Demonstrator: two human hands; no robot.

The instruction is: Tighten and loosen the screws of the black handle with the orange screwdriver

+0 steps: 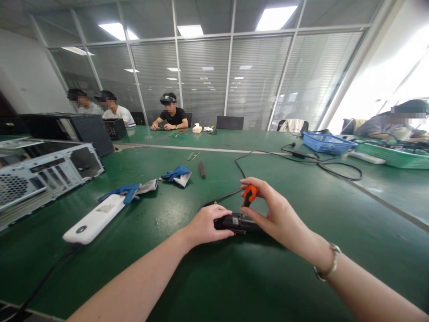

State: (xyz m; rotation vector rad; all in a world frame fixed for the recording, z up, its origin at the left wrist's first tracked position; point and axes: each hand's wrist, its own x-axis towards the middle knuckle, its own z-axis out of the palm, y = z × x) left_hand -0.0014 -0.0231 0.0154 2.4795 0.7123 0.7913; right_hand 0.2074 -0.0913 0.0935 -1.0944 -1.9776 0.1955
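Observation:
A long black device (pixel 252 223), which looks like a corded power tool, lies on the green table in front of me. My left hand (pixel 209 223) wraps round its left end, thumb on the near side and fingers over the top. Above its middle, my right hand (pixel 268 201) grips an orange and black screwdriver (pixel 250 195) upright between thumb and fingers. The screwdriver's tip is hidden behind the thumb, so I cannot tell whether it touches the device. A bit of red shows under the device's near edge.
A black cable (pixel 239 165) runs back to the right, near blue (pixel 326 144) and green baskets (pixel 395 156). On the left are a white power strip (pixel 95 219), blue-grey gloves (pixel 177 175), a brown bar (pixel 202 170) and a metal computer case (pixel 47 179). Several people sit around the table.

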